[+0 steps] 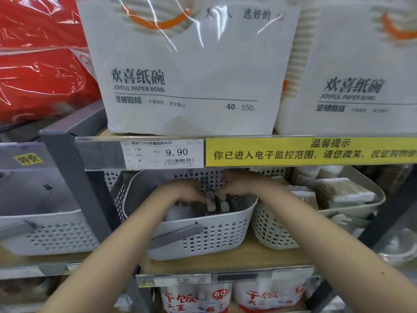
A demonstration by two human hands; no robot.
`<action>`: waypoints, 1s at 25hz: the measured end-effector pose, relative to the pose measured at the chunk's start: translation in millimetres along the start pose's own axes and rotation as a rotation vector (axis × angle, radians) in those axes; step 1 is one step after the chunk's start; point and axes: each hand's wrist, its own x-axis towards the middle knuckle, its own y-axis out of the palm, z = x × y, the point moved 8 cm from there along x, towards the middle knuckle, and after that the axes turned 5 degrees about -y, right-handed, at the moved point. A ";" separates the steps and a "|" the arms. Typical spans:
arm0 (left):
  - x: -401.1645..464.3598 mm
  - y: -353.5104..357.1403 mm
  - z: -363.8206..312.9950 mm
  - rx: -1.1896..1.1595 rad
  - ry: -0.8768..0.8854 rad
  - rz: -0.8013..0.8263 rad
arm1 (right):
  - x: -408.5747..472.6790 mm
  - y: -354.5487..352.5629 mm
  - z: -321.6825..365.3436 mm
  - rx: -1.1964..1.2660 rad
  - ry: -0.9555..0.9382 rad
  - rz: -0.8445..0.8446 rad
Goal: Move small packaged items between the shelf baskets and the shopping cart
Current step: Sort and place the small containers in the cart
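Up top, two big white paper bowl packs (pixel 187 71) are filling the upper shelf, with a red plastic-wrapped bundle (pixel 42 59) sitting beside them on the left. Under them the shelf edge is carrying a price tag (pixel 162 153) reading 9.90 and a long yellow notice strip (pixel 311 151).

Down on the wooden shelf (pixel 225 260), the white perforated basket (pixel 203 236) is sitting dead centre, grey handle facing the camera. Another white basket (pixel 52 231) is standing off to its left past the grey upright, and a cream basket (pixel 352 213) of cotton swab packs (pixel 343 193) is touching its right side.

Both forearms are reaching in over the centre basket's front rim. The left hand (pixel 191 192) is curling its fingers down onto the small packaged items (pixel 216 205), which are standing upright inside the basket near its middle. The right hand (pixel 232 182) is meeting it from the other side, fingers bent and pinching at the top of the same cluster of packets. The two hands are almost touching over the items. How many packets each hand is holding, I cannot tell; it is too blurred there.
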 end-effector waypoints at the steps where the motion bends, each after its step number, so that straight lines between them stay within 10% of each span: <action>1: -9.9 -4.5 -0.8 0.040 0.018 -0.033 | -9.2 -5.8 5.5 -0.002 -0.043 -0.039; 13: -152.6 23.8 -62.9 0.010 0.709 -0.663 | -196.2 21.0 -11.4 -0.157 -0.173 -0.680; 25: -140.6 258.8 -227.8 0.022 0.982 0.096 | -439.1 199.0 -193.2 0.442 0.874 -0.775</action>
